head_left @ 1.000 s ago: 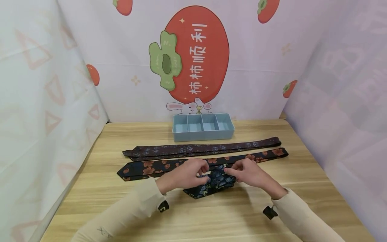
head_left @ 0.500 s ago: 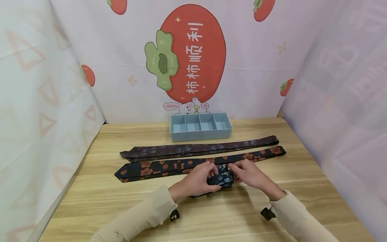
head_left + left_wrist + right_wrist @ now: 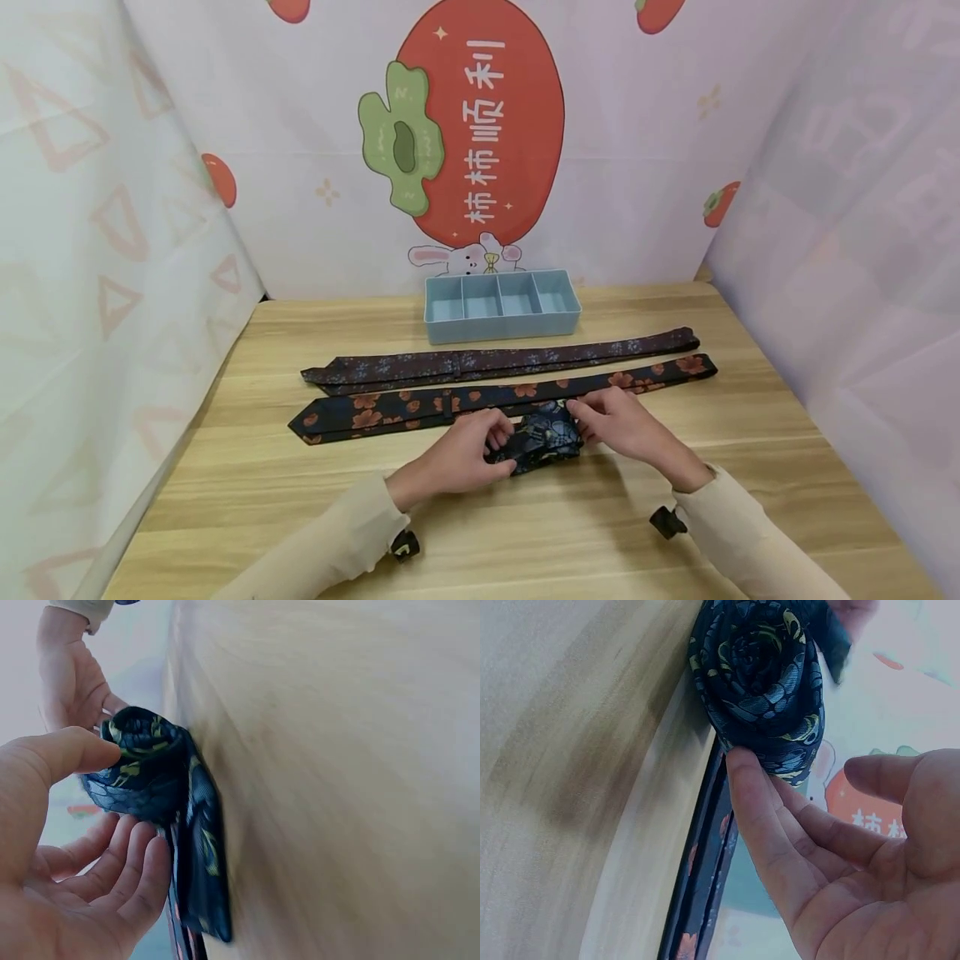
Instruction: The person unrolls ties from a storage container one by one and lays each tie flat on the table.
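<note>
A dark blue necktie with scale-like and yellow figures lies partly rolled up near the middle of the table. Its coil shows end-on in the right wrist view, and a flat pointed tail hangs from the roll in the left wrist view. My left hand holds the roll's left side loosely, thumb on one side and bent fingers on the other. On the opposite side, my right hand touches the roll with fairly straight fingertips, its thumb standing away from the cloth.
Behind the roll lie two folded neckties, one black with orange flowers and one dark maroon with blue blossoms. A light blue box with several compartments stands at the back, before a printed cloth.
The left hand moved right against the roll, then drew back left. The right hand stays at the roll's right side. The bundle has turned slightly, and the head view has shifted.
</note>
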`<state>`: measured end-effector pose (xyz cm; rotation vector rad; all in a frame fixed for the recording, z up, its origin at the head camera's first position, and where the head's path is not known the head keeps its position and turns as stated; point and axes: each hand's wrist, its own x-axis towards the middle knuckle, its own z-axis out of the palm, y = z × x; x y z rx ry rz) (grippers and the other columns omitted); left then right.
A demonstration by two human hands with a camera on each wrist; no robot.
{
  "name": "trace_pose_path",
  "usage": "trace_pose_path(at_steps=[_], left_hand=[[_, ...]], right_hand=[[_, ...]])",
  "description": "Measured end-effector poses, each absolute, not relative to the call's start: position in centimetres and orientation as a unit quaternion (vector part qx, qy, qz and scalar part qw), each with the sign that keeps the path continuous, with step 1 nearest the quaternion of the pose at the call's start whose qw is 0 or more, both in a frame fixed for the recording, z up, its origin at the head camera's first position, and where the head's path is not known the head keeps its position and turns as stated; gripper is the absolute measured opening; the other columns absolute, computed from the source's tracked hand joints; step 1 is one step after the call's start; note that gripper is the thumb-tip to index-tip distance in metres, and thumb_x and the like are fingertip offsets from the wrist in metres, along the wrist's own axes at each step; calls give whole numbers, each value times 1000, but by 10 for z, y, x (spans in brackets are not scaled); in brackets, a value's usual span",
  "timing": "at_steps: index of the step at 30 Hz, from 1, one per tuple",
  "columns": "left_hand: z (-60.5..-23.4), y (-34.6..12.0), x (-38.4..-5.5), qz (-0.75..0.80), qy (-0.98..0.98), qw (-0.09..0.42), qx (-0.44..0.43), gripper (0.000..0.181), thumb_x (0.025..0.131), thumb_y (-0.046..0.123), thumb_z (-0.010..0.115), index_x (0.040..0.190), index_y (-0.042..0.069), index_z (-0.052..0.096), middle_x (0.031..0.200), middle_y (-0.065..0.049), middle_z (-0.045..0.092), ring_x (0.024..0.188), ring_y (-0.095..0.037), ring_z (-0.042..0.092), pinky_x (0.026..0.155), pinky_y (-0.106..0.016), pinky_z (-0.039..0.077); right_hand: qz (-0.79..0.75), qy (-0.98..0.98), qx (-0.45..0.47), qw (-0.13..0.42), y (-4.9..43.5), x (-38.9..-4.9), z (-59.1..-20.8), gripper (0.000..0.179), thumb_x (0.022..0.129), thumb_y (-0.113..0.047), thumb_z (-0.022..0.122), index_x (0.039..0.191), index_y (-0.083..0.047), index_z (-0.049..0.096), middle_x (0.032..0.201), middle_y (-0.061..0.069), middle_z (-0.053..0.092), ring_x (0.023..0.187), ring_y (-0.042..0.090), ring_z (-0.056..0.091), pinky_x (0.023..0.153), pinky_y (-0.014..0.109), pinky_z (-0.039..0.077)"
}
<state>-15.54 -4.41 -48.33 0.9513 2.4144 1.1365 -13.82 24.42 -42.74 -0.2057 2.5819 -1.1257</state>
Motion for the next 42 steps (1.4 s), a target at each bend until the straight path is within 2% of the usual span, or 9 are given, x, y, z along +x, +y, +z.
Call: trace_pose_path(at_steps=[3,9,12,20,27,35,42], left_hand=[[-483,-59,-154,401,842,166,320,33,96,29,77,124,15,64,109,5,66,94,-6,63,82,-25,57],[-483,-87,-155,406,850,178,283,37,96,29,78,126,13,65,112,3,67,98,-8,63,84,-29,58],[-480,-92,-156,413,850,174,275,34,96,23,78,125,10,65,113,-1,67,100,-12,65,88,-32,59],[-473,-78,-158,342,856,172,347,45,93,27,83,130,8,66,121,-3,65,105,-15,63,94,-34,58],[-476,-67,-160,254,866,176,393,32,90,22,84,116,9,71,106,0,68,91,-8,59,83,-28,56],[-468,-64,-164,252,873,160,386,29,89,16,84,115,11,72,105,2,67,90,-8,57,81,-27,55],[-473,-66,-172,260,876,169,371,30,91,15,82,118,9,71,109,-1,67,95,-13,59,85,-32,56]], right_hand=[[-374,912,-72,154,245,-141,-425,37,111,-36,55,104,-7,77,91,4,76,79,21,75,73,36,61],[-354,921,-63,153,249,-144,-423,34,108,-35,61,113,-6,78,92,3,77,77,20,74,73,36,60],[-350,921,-56,164,252,-143,-423,34,108,-34,61,110,-6,79,87,1,76,77,20,74,70,35,57],[-315,934,-68,158,259,-140,-415,31,106,-33,64,104,-5,77,86,5,76,73,19,70,67,37,55],[-263,956,-71,110,252,-147,-403,27,104,-30,67,103,-5,77,93,5,77,74,12,68,73,41,59],[-267,956,-79,95,239,-155,-383,28,105,-30,66,109,-4,77,98,6,78,82,15,71,74,40,61],[-281,946,-134,93,218,-155,-389,22,100,-22,73,110,-2,76,95,3,76,82,11,70,77,36,62]])
